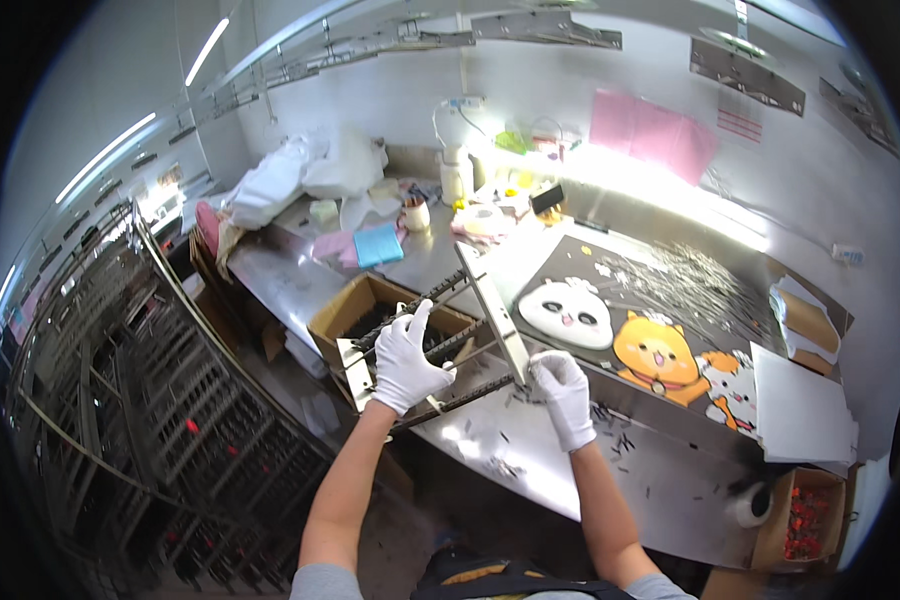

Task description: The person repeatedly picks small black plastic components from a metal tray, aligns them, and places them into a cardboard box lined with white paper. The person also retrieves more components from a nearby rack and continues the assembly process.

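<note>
A rack of pale end bars joined by dark toothed rods is held tilted above the front of a metal table. My left hand, in a white glove, grips it between the two end bars, with thumb and fingers curved around its rods. My right hand, gloved too, is closed at the near end of the longer bar, its fingertips pinched together. Whatever lies in that pinch is too small to make out. Behind the rack, partly covered by it, stands a cardboard box with dark contents.
Small dark pieces lie scattered on the metal table. Thin metal pins are heaped on a cartoon-printed mat. A box of red pieces and a white spool sit at right; dark racks fill the left.
</note>
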### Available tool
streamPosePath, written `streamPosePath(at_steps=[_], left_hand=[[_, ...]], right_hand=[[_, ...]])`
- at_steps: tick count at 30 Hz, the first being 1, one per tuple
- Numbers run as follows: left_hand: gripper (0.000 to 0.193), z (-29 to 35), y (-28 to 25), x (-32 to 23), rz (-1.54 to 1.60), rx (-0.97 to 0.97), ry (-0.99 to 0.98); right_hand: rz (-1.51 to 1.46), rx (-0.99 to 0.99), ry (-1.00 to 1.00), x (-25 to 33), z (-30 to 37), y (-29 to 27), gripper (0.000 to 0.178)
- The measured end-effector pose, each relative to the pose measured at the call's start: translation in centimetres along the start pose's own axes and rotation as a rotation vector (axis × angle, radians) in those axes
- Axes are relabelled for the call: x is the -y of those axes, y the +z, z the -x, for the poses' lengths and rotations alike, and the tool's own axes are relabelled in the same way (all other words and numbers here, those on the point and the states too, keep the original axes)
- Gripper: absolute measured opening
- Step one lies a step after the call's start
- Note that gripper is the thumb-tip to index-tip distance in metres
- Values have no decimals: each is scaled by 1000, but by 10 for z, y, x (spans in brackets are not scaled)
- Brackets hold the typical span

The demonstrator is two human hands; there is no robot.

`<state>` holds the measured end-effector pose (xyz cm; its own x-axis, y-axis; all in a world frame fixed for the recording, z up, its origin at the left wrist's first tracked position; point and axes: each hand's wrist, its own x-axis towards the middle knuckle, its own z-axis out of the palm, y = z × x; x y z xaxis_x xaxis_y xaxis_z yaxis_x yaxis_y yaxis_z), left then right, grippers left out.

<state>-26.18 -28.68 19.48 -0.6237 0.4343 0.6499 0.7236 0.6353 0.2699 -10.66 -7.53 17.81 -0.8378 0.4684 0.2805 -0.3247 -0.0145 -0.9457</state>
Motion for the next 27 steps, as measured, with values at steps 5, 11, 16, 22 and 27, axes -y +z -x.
streamPosePath(at_steps=[5, 11, 16, 22, 27], left_hand=[[102, -85, -12, 91, -135, 193, 187], [88, -129, 36, 167, -57, 405, 342], [86, -122, 55, 209, -54, 427, 395], [84, -88, 62, 200, 14, 419, 481], [80, -79, 57, 198, -57, 453, 451]], right_hand=[[-10, -69, -90, -79, -58, 72, 16], [553, -291, -224, -141, -87, 81, 12], [-425, -1110, -202, -95, -115, -32, 25], [280, -141, 275, -204, -203, 82, 21], [284, -530, 207, -203, -187, -1, 13]])
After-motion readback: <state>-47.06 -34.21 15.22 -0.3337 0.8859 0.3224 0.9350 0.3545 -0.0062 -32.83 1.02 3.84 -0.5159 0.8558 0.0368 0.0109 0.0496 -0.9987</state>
